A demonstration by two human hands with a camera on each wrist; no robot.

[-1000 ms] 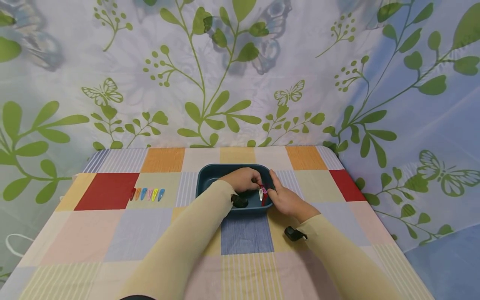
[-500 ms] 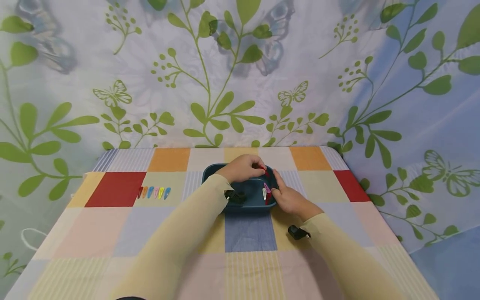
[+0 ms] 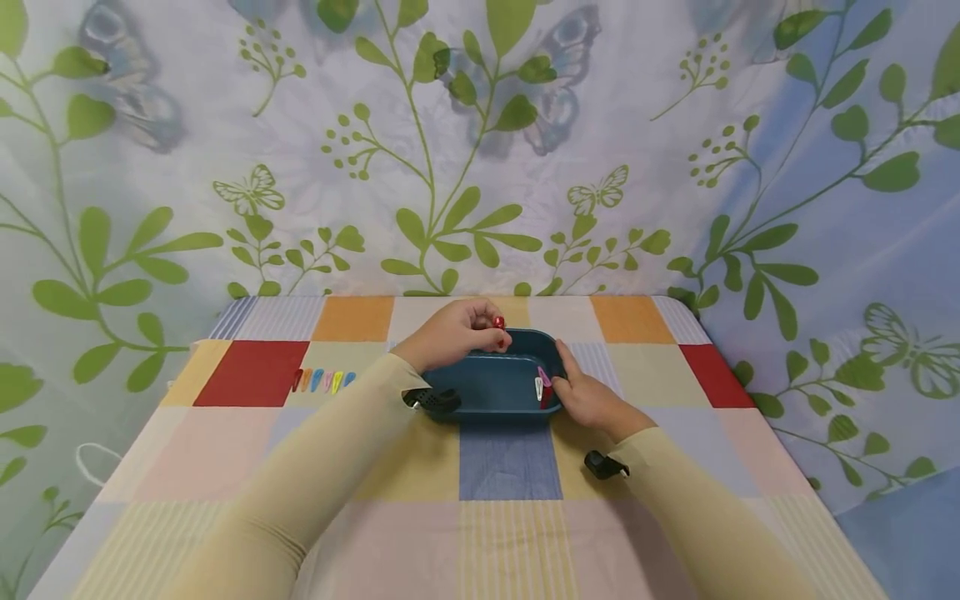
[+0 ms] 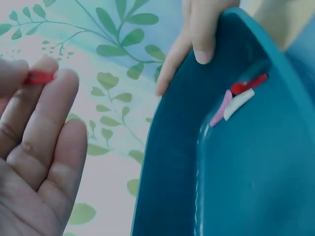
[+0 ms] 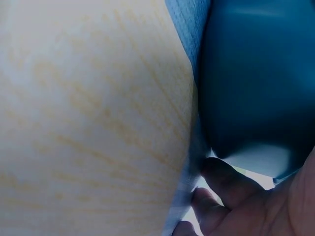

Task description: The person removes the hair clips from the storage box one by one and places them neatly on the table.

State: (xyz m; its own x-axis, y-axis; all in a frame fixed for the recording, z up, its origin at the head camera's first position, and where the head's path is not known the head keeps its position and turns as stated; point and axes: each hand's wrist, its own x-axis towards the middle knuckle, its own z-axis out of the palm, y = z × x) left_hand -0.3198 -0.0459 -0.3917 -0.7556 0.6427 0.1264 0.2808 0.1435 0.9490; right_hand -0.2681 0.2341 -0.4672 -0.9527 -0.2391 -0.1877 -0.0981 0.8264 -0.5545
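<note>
My left hand (image 3: 491, 332) pinches a small red hair clip (image 3: 498, 322) above the far rim of a teal tray (image 3: 487, 385). The left wrist view shows that red clip (image 4: 39, 77) between my fingertips (image 4: 64, 83), held clear of the tray (image 4: 246, 172). My right hand (image 3: 573, 379) grips the tray's right end, thumb on the rim and fingers (image 5: 231, 196) curled against its outer wall (image 5: 256, 73). Inside the tray, near that end, lie a white clip (image 4: 238, 104), a pink clip (image 4: 220, 108) and another red clip (image 4: 248, 84).
A row of several coloured hair clips (image 3: 322, 380) lies on the checked tablecloth (image 3: 247, 375) left of the tray. A curtain with green leaves (image 3: 465, 167) hangs behind the table. The table's edge drops off on the right (image 3: 757, 400).
My left hand has lifted a red clip out of the tray and carried it up and to the left. My right hand has stayed at the tray's right end.
</note>
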